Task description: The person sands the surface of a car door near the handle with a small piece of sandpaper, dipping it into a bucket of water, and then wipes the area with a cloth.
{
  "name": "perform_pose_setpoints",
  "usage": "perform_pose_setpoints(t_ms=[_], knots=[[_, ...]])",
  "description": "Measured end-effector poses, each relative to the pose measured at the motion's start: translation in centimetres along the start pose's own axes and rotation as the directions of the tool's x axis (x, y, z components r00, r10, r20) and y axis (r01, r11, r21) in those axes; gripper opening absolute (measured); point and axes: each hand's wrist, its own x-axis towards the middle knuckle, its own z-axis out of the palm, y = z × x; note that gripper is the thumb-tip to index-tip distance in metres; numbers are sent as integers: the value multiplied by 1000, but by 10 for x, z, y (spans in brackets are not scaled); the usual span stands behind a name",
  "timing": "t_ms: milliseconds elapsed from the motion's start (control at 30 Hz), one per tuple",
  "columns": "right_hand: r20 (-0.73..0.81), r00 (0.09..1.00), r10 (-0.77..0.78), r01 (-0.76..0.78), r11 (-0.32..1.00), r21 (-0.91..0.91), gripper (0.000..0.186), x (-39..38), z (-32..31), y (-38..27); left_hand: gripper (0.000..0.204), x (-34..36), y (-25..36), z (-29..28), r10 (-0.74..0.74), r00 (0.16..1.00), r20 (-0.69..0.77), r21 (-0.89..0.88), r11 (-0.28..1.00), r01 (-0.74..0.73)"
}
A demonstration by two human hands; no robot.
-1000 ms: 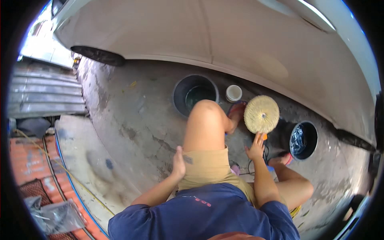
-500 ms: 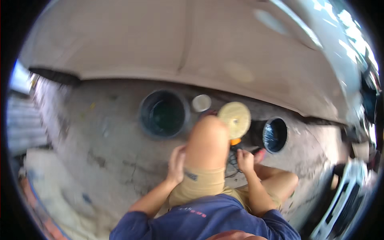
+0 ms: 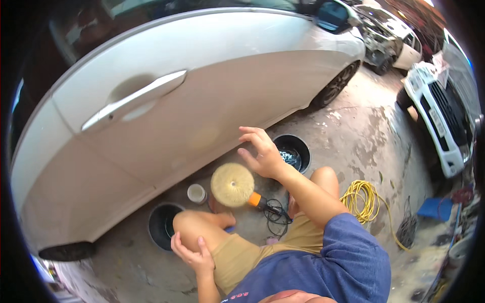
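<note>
My right hand (image 3: 262,155) is raised with its fingers spread, in front of the lower part of a silver car door (image 3: 212,86), and holds nothing. Whether its fingertips touch the door I cannot tell. My left hand (image 3: 194,256) rests on my left leg just below the knee, fingers apart. Between my legs lies a polisher (image 3: 231,189) with a round cream pad facing up, an orange collar and a black handle. Its black cord (image 3: 277,217) is looped beside the handle.
A black bucket (image 3: 305,156) holding dark liquid stands beyond my right hand; another dark bucket (image 3: 159,227) is by my left knee. Near the pad stands a small white tub (image 3: 196,194). A coiled yellow hose (image 3: 362,199) lies right. Car parts (image 3: 439,121) stand farther right.
My view has swung up and to the right, showing more of the car. My right hand has left the polisher's handle area and risen toward the door. My left hand stays on my leg.
</note>
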Motion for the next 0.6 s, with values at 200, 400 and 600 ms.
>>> perform_pose_setpoints(t_ms=[200, 400, 600], knots=[[-324, 924, 202, -236, 969, -68, 28, 18, -104, 100, 55, 13, -19, -6, -23, 995, 93, 161, 987, 8], [-540, 817, 202, -383, 890, -247, 41, 98, -205, 251, 55, 37, -36, 2, 85, 996, -1, 284, 955, -81], [-613, 789, -48, -358, 775, -522, 44, 258, -353, 412, 50, 67, -19, 56, 58, 998, 8, 357, 933, -57]])
